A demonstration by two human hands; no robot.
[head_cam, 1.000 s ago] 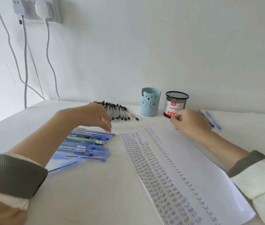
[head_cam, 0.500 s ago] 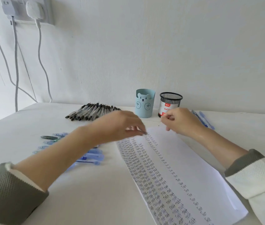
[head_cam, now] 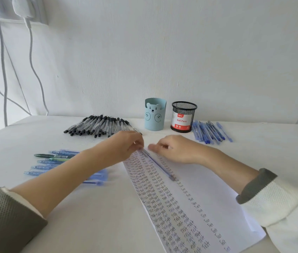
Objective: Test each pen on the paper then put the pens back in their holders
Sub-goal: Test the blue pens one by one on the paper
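Where the paper [head_cam: 208, 194] reaches toward the tabletop's far edge, a blue pen [head_cam: 158, 164] is seen slanting across the written columns, its near end on the sheet. Its far end is pinched by the left grip [head_cam: 126, 146]. The right grip [head_cam: 175, 149] is loosely curled just beside it, with nothing seen held. The pen is judged light, stiff, smooth-barrelled and apt to roll; it is best taken mid-barrel between thumb and forefinger. A bear-faced blue holder [head_cam: 155, 115] and a black mesh holder [head_cam: 183, 116] are noted at the far edge.
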